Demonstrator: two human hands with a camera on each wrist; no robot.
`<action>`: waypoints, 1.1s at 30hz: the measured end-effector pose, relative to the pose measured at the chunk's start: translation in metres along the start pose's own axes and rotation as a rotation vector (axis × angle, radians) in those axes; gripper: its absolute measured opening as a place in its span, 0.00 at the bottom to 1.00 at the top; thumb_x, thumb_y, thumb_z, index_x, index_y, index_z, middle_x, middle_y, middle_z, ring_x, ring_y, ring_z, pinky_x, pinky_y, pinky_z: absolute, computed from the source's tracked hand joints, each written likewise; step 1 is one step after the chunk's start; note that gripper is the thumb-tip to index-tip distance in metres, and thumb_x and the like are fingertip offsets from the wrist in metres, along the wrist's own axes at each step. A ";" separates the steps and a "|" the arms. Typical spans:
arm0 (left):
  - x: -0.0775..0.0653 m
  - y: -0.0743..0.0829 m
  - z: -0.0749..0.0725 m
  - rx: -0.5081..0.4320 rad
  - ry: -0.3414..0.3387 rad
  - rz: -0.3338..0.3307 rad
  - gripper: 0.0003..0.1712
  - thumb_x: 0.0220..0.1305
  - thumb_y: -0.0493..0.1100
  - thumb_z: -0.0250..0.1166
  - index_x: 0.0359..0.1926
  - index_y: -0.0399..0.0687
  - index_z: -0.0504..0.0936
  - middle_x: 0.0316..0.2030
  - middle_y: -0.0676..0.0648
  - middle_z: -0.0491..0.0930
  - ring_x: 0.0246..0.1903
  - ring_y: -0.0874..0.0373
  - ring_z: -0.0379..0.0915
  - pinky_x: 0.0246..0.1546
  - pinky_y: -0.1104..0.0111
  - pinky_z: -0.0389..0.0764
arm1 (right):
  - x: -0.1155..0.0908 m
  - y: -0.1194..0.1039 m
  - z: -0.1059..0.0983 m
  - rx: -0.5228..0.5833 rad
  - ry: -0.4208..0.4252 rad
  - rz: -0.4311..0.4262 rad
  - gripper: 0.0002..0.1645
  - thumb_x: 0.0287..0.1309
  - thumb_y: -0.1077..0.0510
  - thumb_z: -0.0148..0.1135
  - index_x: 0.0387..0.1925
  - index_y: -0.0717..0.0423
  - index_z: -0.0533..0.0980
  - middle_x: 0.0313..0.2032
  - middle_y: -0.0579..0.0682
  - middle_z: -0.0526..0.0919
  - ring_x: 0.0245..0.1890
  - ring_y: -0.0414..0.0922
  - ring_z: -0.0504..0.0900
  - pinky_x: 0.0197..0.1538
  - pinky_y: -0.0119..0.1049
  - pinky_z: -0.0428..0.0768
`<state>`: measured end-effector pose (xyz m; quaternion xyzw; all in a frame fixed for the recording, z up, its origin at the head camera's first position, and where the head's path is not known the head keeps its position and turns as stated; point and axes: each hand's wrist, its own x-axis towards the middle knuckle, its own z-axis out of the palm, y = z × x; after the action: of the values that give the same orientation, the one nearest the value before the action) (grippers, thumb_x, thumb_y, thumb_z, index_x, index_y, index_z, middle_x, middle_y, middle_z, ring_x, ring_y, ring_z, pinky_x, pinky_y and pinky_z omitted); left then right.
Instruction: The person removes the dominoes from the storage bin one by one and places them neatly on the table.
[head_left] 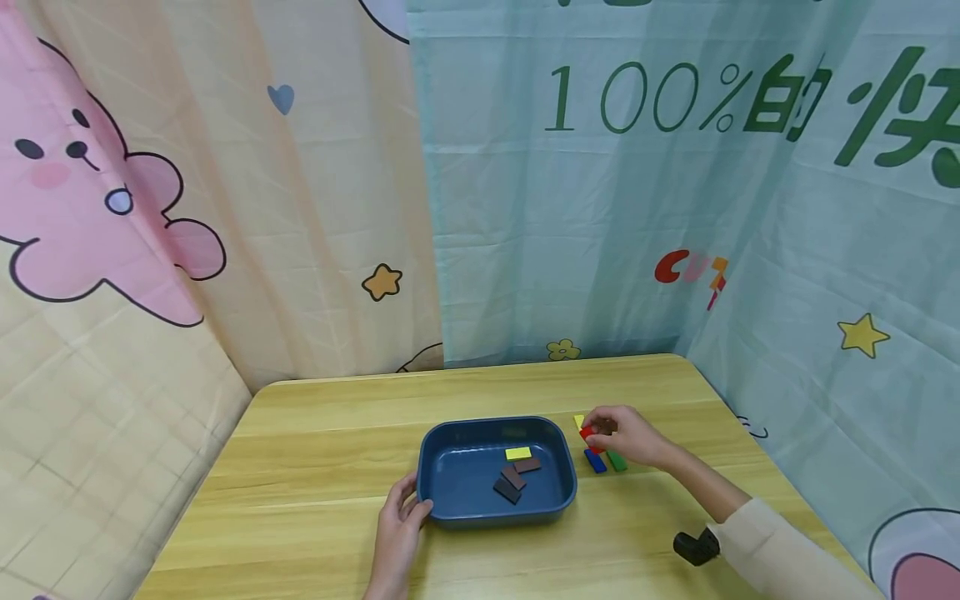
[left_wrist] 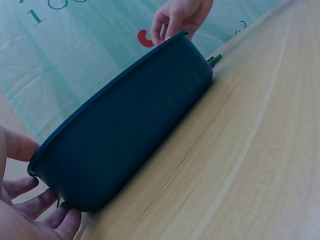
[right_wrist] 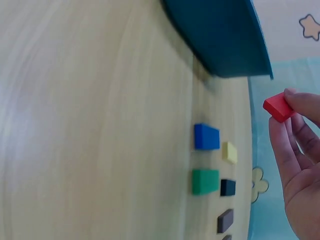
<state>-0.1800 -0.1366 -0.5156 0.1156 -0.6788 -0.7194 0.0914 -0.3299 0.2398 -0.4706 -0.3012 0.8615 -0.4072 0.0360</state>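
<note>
A dark blue rectangular basin point(head_left: 457, 522) stands on the table. My left hand point(head_left: 397, 525) holds its near left end, thumb at the rim and fingers curled against the outer wall. To the right of the basin and above the table, my right hand point(head_left: 630, 435) pinches a red block point(right_wrist: 279, 107) between thumb and fingertips. Below that hand lie a blue block point(right_wrist: 206, 137), a green block point(right_wrist: 205, 181) and a pale yellow block point(right_wrist: 229, 153). Inside the basin are a yellow block point(head_left: 517, 454), two brown blocks point(head_left: 527, 465) and a black block point(head_left: 507, 490).
Farther along the table in the right wrist view are a black block point(right_wrist: 228, 187) and a brown block point(right_wrist: 225, 221). A black object point(head_left: 696, 548) sits beside the right sleeve. Printed curtains point(head_left: 322, 208) hang behind the wooden table point(head_left: 315, 467) and at its sides.
</note>
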 end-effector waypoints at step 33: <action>0.003 0.000 -0.001 -0.004 0.002 -0.010 0.31 0.70 0.29 0.58 0.72 0.27 0.64 0.67 0.27 0.65 0.66 0.33 0.66 0.53 0.70 0.78 | -0.056 0.058 -0.015 -0.005 0.116 0.227 0.10 0.65 0.64 0.69 0.45 0.66 0.82 0.36 0.50 0.81 0.36 0.45 0.79 0.38 0.34 0.81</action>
<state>-0.1822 -0.1385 -0.5160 0.1195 -0.6766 -0.7212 0.0885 -0.3173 0.3094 -0.5131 -0.1777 0.8917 -0.4151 0.0310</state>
